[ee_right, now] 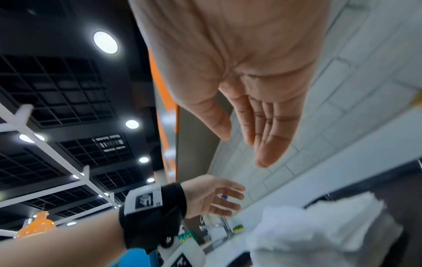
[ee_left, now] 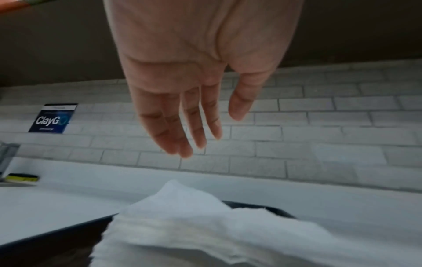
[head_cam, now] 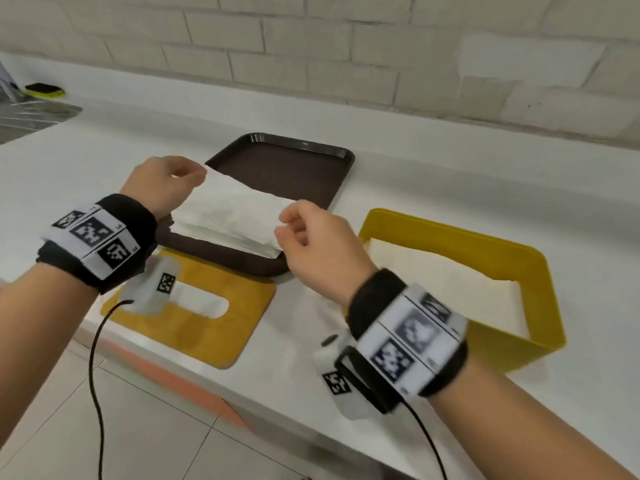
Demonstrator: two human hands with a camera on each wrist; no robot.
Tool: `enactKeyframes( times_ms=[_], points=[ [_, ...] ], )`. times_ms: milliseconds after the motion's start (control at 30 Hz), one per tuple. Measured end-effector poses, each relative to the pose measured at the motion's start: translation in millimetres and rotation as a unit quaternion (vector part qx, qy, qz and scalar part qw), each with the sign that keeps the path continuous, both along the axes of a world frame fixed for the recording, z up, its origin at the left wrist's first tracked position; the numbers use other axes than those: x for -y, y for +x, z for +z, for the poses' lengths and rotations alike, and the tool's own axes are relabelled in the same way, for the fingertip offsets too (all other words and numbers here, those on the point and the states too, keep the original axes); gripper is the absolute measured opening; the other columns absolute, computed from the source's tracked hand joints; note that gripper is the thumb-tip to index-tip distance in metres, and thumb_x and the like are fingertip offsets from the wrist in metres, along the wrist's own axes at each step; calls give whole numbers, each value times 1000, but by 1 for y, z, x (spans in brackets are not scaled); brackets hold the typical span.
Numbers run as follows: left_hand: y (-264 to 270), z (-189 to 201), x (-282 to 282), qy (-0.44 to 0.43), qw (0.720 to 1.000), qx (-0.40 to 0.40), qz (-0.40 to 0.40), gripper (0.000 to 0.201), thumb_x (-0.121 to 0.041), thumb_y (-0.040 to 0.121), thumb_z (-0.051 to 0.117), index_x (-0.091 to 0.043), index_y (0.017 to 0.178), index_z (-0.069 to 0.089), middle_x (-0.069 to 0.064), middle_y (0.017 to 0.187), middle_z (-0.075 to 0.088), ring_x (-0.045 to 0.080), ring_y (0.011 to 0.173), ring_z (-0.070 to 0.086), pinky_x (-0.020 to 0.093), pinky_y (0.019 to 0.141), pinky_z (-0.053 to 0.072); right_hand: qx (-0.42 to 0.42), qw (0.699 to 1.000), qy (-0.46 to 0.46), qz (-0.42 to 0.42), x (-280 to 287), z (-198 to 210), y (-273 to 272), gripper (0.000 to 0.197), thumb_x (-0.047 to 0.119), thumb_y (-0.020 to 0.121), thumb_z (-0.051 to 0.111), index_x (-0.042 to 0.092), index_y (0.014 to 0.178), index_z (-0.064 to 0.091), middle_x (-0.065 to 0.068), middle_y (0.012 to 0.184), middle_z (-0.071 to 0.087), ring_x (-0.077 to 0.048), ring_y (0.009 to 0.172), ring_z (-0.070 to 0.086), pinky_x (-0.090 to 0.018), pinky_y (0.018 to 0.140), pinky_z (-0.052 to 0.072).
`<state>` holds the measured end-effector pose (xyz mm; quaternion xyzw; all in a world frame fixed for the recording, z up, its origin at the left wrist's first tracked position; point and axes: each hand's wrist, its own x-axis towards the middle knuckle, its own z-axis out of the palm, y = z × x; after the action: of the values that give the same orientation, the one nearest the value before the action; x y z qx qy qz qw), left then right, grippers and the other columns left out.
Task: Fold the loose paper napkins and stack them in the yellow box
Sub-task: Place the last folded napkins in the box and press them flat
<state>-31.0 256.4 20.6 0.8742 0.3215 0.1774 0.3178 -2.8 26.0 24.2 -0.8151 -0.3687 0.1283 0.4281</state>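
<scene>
Hands (head_cam: 162, 183) and (head_cam: 313, 237) are hovering with fingers loose, holding nothing, over napkins (head_cam: 228, 220) waiting on the tray (head_cam: 294, 161), while some are already lying in the box (head_cam: 485, 244).

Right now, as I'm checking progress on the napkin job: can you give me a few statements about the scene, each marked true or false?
1. The napkin stack lies on the brown tray. True.
2. The yellow box holds nothing. False: white folded napkins lie inside it.
3. The yellow lid sits on the box. False: it lies flat on the counter, in front of the tray.
4. The yellow box stands to the right of the tray. True.
</scene>
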Motion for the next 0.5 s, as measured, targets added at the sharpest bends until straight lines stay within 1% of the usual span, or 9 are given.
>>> enactKeyframes(
  times_ms=[67, 100, 133, 200, 233, 267, 333, 433, 500],
  points=[
    [7, -6, -14, 26, 999, -22, 22, 27, -27, 93, 50, -17, 115, 60, 2, 119, 59, 20, 75, 55, 7, 44, 42, -19, 999, -42, -10, -28, -9, 7, 36, 22, 97, 42, 6, 129, 42, -10, 124, 52, -22, 112, 51, -24, 86, 39],
    [11, -9, -21, 35, 998, -44, 28, 31, -27, 93, 50, -15, 121, 57, 4, 123, 57, 23, 76, 56, 7, 42, 41, -32, 997, -68, -20, -40, -15, 12, 38, 23, 97, 41, 4, 130, 40, -13, 128, 49, -25, 115, 49, -25, 86, 38],
    [16, -13, -27, 45, 995, -78, 33, 36, -27, 93, 50, -13, 126, 53, 7, 128, 55, 28, 86, 58, 9, 48, 44, -45, 994, -96, -35, -53, -21, 19, 39, 24, 97, 41, 3, 130, 39, -15, 131, 46, -27, 118, 47, -26, 85, 37],
    [28, -21, -37, 58, 984, -166, 35, 46, -28, 94, 50, -6, 134, 44, 16, 132, 51, 34, 111, 53, 25, 71, 45, -69, 984, -146, -71, -76, -34, 34, 41, 24, 96, 43, -1, 128, 39, -18, 132, 45, -31, 120, 46, -31, 91, 39],
    [33, -24, -41, 60, 977, -203, 35, 49, -28, 94, 50, -1, 134, 42, 20, 131, 51, 36, 117, 50, 31, 80, 43, -76, 979, -166, -89, -85, -40, 41, 43, 25, 95, 44, -3, 127, 40, -20, 132, 45, -32, 120, 45, -34, 96, 40],
    [37, -26, -43, 60, 971, -230, 38, 50, -29, 94, 50, 3, 132, 41, 22, 129, 51, 37, 117, 49, 35, 85, 40, -78, 974, -184, -105, -93, -44, 47, 46, 26, 94, 45, -5, 128, 40, -20, 132, 45, -33, 121, 45, -36, 99, 40],
    [44, -31, -48, 48, 964, -259, 46, 51, -31, 94, 51, 7, 128, 44, 25, 126, 52, 38, 115, 50, 38, 90, 39, -68, 968, -211, -120, -105, -50, 57, 45, 26, 94, 46, -5, 126, 44, -18, 131, 48, -31, 120, 47, -34, 98, 41],
    [50, -39, -54, 8, 962, -268, 52, 51, -30, 93, 53, 8, 126, 45, 26, 125, 53, 39, 116, 51, 41, 98, 40, -54, 966, -223, -122, -113, -55, 68, 33, 25, 92, 48, -1, 112, 57, -13, 119, 59, -28, 108, 57, -28, 79, 43],
    [53, -42, -56, 5, 963, -265, 53, 49, -29, 93, 54, 7, 124, 47, 25, 123, 54, 38, 114, 52, 39, 95, 41, -66, 961, -228, -138, -117, -58, 72, 31, 24, 91, 50, 1, 110, 58, -13, 116, 61, -27, 106, 59, -27, 76, 43]
  ],
)
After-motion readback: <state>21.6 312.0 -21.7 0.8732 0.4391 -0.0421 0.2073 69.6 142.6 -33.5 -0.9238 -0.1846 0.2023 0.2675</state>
